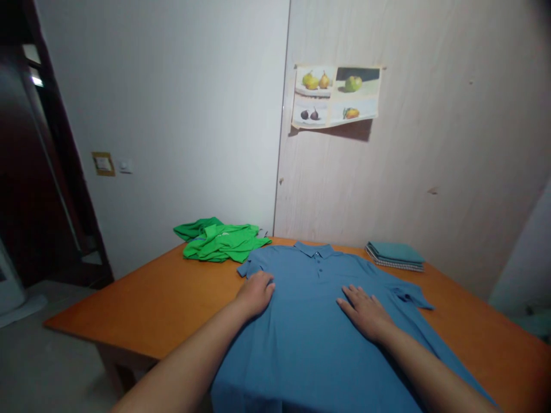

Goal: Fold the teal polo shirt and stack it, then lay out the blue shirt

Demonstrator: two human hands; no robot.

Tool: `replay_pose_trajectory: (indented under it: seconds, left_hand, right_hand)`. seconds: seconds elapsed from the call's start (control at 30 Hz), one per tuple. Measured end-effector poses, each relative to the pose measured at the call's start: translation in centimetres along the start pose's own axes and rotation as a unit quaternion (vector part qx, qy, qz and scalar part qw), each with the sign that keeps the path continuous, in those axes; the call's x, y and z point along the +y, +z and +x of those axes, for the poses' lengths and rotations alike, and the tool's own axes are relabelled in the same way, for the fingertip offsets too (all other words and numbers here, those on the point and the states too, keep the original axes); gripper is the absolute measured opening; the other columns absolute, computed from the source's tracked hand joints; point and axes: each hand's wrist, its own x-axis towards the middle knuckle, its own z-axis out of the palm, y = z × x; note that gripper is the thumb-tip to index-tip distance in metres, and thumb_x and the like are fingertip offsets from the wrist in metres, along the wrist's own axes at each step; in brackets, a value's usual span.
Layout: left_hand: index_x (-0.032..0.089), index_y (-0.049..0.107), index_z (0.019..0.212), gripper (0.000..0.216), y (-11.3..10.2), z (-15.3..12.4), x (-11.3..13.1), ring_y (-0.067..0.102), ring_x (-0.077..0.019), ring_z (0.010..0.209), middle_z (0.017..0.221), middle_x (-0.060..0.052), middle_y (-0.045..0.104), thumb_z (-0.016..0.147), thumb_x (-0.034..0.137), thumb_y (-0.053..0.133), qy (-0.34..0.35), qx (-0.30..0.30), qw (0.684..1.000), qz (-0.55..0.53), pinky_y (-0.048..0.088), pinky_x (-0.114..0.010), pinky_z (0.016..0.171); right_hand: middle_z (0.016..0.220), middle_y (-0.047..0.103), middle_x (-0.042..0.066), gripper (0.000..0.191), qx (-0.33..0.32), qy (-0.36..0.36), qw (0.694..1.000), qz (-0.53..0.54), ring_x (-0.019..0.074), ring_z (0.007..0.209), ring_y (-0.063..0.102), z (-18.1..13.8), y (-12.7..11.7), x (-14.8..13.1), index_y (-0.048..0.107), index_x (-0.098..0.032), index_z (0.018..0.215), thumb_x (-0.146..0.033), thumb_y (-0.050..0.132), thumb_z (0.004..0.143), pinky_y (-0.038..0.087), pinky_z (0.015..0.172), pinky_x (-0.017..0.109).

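A blue polo shirt (pixel 310 327) lies spread front side up, its buttoned collar at the far end and its hem toward me. My left hand (pixel 256 293) is at the shirt's left side, just below the sleeve. Its fingers are curled in and closed on the fabric there, with the fingertips partly hidden. On the right half of the chest, my right hand (pixel 368 314) rests palm down, fingers stretched out and slightly apart. The right sleeve (pixel 411 295) sticks out beyond that hand, its opening showing.
The shirt lies on an orange wooden table (pixel 172 304). A loose heap of bright green clothing (pixel 224 242) is at the back left. Folded clothes (pixel 395 255) sit stacked at the back right. Behind the table stands a wall with a fruit picture sheet (pixel 336 97).
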Motion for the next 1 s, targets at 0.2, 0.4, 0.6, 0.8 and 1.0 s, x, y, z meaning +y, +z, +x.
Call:
replay_pose_trajectory:
  seconds: [0.2, 0.4, 0.6, 0.8, 1.0]
  left_hand:
    - [0.022, 0.064, 0.104, 0.026, -2.4, -3.0, -2.7, 0.064, -0.0235, 0.100, 0.108, -0.009, 0.069, 0.096, 0.031, 0.041, -0.149, 0.070, 0.986, 0.027, 0.046, -0.032, 0.082]
    - [0.023, 0.066, 0.094, 0.030, -2.6, -5.7, -1.9, 0.062, -0.0314, 0.103, 0.107, -0.011, 0.069, 0.088, 0.050, 0.055, -0.182, 0.062, 0.980, 0.060, 0.045, -0.039, 0.083]
    - [0.022, 0.060, 0.110, 0.023, -2.1, -6.2, 0.1, 0.064, -0.0281, 0.108, 0.114, -0.012, 0.069, 0.095, 0.034, 0.047, -0.199, 0.038, 0.977, 0.069, 0.045, -0.039, 0.087]
    - [0.022, 0.053, 0.118, 0.027, -2.4, -6.6, -0.9, 0.070, -0.0281, 0.094, 0.102, -0.012, 0.074, 0.100, 0.034, 0.039, -0.203, 0.017, 0.975, 0.092, 0.048, -0.037, 0.075]
    - [0.019, 0.056, 0.114, 0.024, -3.9, -7.0, -1.2, 0.068, -0.0313, 0.097, 0.102, -0.014, 0.072, 0.096, 0.032, 0.047, -0.187, 0.011, 0.975, 0.122, 0.047, -0.042, 0.081]
  right_hand:
    - [0.162, 0.030, 0.008, 0.074, 0.011, 0.001, 1.000, -0.013, 0.0307, 0.150, 0.023, 0.4, 0.6, 0.0, 0.035, -0.022, 0.155, -0.065, 0.022, 0.096, 0.020, 0.119, 0.054]
    - [0.163, 0.030, 0.008, 0.071, 0.022, 0.027, 0.999, -0.025, 0.0322, 0.149, 0.024, 0.7, 1.2, -0.2, 0.036, -0.022, 0.154, -0.061, 0.019, 0.097, 0.022, 0.118, 0.057]
    - [0.162, 0.031, 0.008, 0.072, 0.026, 0.022, 0.999, -0.026, 0.0315, 0.149, 0.026, 0.7, 1.3, 0.2, 0.036, -0.022, 0.155, -0.062, 0.019, 0.097, 0.023, 0.118, 0.056]
    - [0.162, 0.032, 0.008, 0.072, 0.027, 0.020, 0.999, -0.022, 0.0312, 0.149, 0.026, 1.0, 1.5, 0.4, 0.036, -0.023, 0.155, -0.062, 0.020, 0.097, 0.023, 0.118, 0.056]
    - [0.163, 0.029, 0.007, 0.072, 0.018, 0.030, 0.999, -0.017, 0.0307, 0.150, 0.024, 0.7, 0.9, -0.1, 0.036, -0.023, 0.154, -0.064, 0.021, 0.096, 0.020, 0.119, 0.055]
